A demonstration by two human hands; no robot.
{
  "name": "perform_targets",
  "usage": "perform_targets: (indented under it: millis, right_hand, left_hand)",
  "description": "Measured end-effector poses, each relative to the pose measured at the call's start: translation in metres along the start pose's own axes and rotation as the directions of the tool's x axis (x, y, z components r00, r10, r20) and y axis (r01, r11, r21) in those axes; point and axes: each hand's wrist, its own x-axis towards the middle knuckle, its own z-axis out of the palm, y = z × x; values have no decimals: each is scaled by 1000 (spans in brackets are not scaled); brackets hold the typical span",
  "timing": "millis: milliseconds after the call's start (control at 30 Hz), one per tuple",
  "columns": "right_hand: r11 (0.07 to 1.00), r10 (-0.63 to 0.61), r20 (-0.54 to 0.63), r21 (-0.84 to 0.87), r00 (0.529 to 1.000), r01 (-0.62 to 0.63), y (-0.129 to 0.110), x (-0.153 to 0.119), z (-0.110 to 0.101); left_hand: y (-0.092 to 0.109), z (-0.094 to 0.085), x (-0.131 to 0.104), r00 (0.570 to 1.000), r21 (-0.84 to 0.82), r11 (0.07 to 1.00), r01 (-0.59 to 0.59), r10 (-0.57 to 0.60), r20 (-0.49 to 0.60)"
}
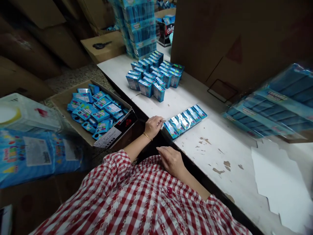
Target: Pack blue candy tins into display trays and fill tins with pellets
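A row of small blue boxes in clear shiny wrap [184, 120] lies at the front edge of the white table. My left hand [154, 126], with a thin bracelet at the wrist, is at the near left end of this pack. Its thumb and fingers pinch what looks like a bit of the clear wrap there. Close to my body, below the table edge, is my right hand [171, 160]. Its fingers are extended and close together, and nothing shows in them. Behind the pack, several blue boxes [145, 87] stand upright in a cluster on the table.
An open carton [114, 135] of loose blue boxes is at my left. Wrapped packs form a tall stack [140, 29] at the back and a bundle [271, 101] at the right. Scissors [101, 45] rest on a cardboard box. White sheets [276, 182] lie on the table [210, 147].
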Motion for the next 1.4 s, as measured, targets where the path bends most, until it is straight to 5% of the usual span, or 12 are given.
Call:
perform_targets:
  millis: [133, 233, 400, 467, 533, 600, 667, 733, 767, 933, 1100, 1400]
  right_hand:
    - [999, -23, -22, -24, 999, 23, 2, -7, -8]
    - [999, -25, -33, -38, 999, 24, 8, -14, -9]
    - [992, 112, -22, -48, 993, -113, 20, -32, -10]
    - [989, 144, -40, -31, 989, -145, 24, -39, -13]
    - [984, 170, -121, -29, 978, -175, 27, -43, -20]
    - [966, 215, -335, -64, 917, -250, 34, -40, -36]
    - [923, 270, -580, -72, 768, -379, 48, -31, -60]
    - [873, 336, -710, -13, 619, -488, 72, -16, -88]
    - [856, 376, -716, 25, 588, -517, 88, -6, -101]
    - [762, 623, -573, 290, 532, -579, 170, 41, -147]
    - [627, 777, -333, 475, 534, -618, 192, 57, -158]
    - [607, 780, -279, 552, 560, -571, 127, -6, -153]
  left_hand:
    - [8, -3, 14, 996, -103, 991, -89, 90, 3]
    - [12, 0, 13, 993, -310, 944, 114, -116, 12]
    - [12, -12, 12, 904, -619, 667, 415, -376, 201]
    - [12, -22, 11, 835, -679, 570, 463, -536, 119]
    - [16, -30, 7, 690, -686, 419, 595, -704, 169]
    - [25, -33, 1, 525, -605, 201, 771, -739, 423]
    - [37, -33, -6, 415, -543, 14, 840, -661, 625]
    - [49, -30, -8, 422, -613, -106, 783, -634, 648]
    - [53, -29, -7, 437, -664, -148, 733, -646, 626]
    - [59, -22, 9, 353, -697, -334, 634, -678, 645]
    - [52, -16, 18, 337, -679, -270, 683, -709, 620]
    - [18, -6, 80, 449, -618, 43, 785, -728, 518]
